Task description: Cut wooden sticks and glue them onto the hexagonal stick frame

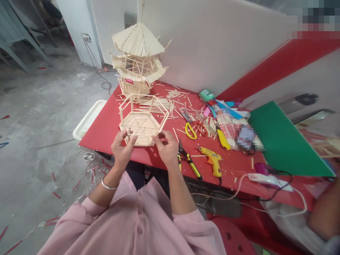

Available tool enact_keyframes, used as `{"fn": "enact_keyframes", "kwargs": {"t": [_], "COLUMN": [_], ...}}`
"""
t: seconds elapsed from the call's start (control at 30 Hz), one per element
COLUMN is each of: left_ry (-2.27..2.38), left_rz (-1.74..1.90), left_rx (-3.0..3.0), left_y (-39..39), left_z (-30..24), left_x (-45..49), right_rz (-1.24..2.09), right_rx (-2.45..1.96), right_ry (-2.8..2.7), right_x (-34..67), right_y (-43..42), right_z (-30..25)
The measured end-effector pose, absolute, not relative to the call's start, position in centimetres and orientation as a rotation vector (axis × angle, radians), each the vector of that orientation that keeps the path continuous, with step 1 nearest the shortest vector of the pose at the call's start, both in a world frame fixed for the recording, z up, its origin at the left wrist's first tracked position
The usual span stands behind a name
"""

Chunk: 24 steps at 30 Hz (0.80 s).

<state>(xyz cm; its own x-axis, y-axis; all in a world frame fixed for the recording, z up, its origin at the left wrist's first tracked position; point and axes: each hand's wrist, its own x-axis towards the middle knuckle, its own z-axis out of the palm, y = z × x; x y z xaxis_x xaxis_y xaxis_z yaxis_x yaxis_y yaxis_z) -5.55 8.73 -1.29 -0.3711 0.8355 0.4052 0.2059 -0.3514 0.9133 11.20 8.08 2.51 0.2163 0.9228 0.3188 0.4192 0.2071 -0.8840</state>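
A hexagonal frame of thin wooden sticks lies on the red table right in front of me. My left hand pinches an upright stick at its near left corner. My right hand has its fingers closed on the near right edge of the same frame. Behind the frame stands a tall stick pagoda model with a pointed roof.
Loose sticks, yellow-handled scissors, pliers, a yellow glue gun, a yellow cutter and a stick packet lie to the right. A green sheet and a white tray flank the table.
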Motion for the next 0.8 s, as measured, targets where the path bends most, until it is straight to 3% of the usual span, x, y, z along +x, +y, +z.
{"fn": "enact_keyframes", "kwargs": {"t": [0.27, 0.57, 0.8], "left_ry": [1.438, 1.607, 1.623], "left_rz": [1.767, 1.508, 1.32], "left_rx": [1.523, 1.939, 2.122], "left_y": [7.9, 8.5, 9.0], "left_z": [-3.4, -4.5, -4.9], "left_x": [-7.3, -9.1, -9.5], "right_rz": [0.593, 0.148, 0.079], "right_rx": [-1.484, -1.638, -1.637], "right_ry": [-1.216, -1.545, -1.62], "right_x": [11.0, 8.6, 8.4], "right_y": [5.5, 3.8, 3.7], "right_z": [-0.5, -5.0, -5.2]}}
